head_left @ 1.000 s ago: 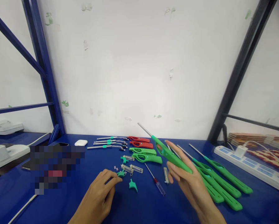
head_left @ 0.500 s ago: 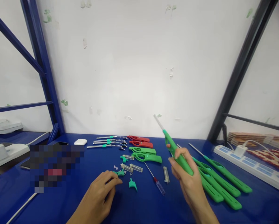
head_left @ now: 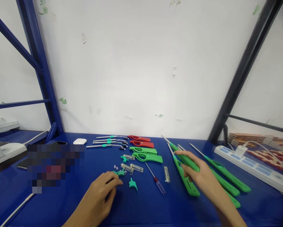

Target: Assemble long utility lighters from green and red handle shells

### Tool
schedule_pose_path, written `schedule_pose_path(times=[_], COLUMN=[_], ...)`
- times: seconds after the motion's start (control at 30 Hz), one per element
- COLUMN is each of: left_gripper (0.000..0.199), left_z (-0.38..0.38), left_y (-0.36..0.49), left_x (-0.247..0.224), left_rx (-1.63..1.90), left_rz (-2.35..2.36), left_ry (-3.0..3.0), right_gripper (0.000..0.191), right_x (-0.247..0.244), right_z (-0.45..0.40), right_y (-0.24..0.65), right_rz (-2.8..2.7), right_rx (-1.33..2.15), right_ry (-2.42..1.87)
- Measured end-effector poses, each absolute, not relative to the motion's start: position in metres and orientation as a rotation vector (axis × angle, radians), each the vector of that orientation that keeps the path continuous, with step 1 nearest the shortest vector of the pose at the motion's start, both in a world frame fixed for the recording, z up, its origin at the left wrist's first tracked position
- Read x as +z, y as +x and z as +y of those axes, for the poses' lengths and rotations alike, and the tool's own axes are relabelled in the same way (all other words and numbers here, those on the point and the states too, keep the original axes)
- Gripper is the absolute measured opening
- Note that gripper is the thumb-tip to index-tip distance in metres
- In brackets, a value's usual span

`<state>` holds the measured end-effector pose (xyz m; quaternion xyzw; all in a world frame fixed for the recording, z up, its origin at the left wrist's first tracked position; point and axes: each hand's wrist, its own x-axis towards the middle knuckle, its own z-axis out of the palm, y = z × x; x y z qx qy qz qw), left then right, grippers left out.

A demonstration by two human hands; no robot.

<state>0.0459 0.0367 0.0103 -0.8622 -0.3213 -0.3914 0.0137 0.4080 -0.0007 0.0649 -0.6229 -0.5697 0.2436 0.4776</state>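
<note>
My right hand (head_left: 198, 167) is closed around a green long-nosed gas lighter (head_left: 188, 161), its metal tube pointing up and left. Just below the fingers, another green lighter (head_left: 187, 183) lies on the blue table. More green lighters (head_left: 228, 171) lie to the right, partly covered by the hand and forearm. My left hand (head_left: 100, 192) rests on the table, fingers loosely bent and apart, with nothing visible in it. By its fingertips are teal triggers (head_left: 120, 172), and another teal trigger (head_left: 132, 184) lies to their right.
Clear fuel tanks (head_left: 136, 167) and a screwdriver (head_left: 159, 186) lie mid-table. Behind are green half shells (head_left: 148, 157), red shells (head_left: 141, 144) and metal tubes with wires (head_left: 105, 145). A white case (head_left: 80, 141) sits left; a power strip (head_left: 255, 168) borders the right.
My right hand has come down from its raised position to the green lighters. One green lighter now lies apart, left of the others. My left hand has hardly moved.
</note>
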Motion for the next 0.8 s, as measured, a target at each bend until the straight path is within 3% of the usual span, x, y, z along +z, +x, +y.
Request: schedule_pose_path(times=[0.43,0.53,0.63,0.8], left_gripper=[0.038,0.018,0.034,0.039], left_z=[0.053,0.090,0.137,0.192], left_y=[0.042,0.037,0.029,0.018], left_x=[0.011,0.026,0.042,0.049], left_rx=[-0.883,-0.689,-0.523,-0.336], left_rz=[-1.072,-1.147,-1.240,-1.304], left_ry=[-2.615,-2.584,-2.500,-2.404], right_gripper=[0.042,0.037,0.035,0.029], right_x=[0.023,0.021,0.024,0.036], right_z=[0.007,0.011,0.018,0.043], right_y=[0.411,0.410,0.408,0.389], right_rz=[-1.881,-1.932,-1.951,-2.132], right_rx=[0.131,0.033,-0.094,-0.218], right_ry=[-1.884,-1.925,-1.939,-1.784])
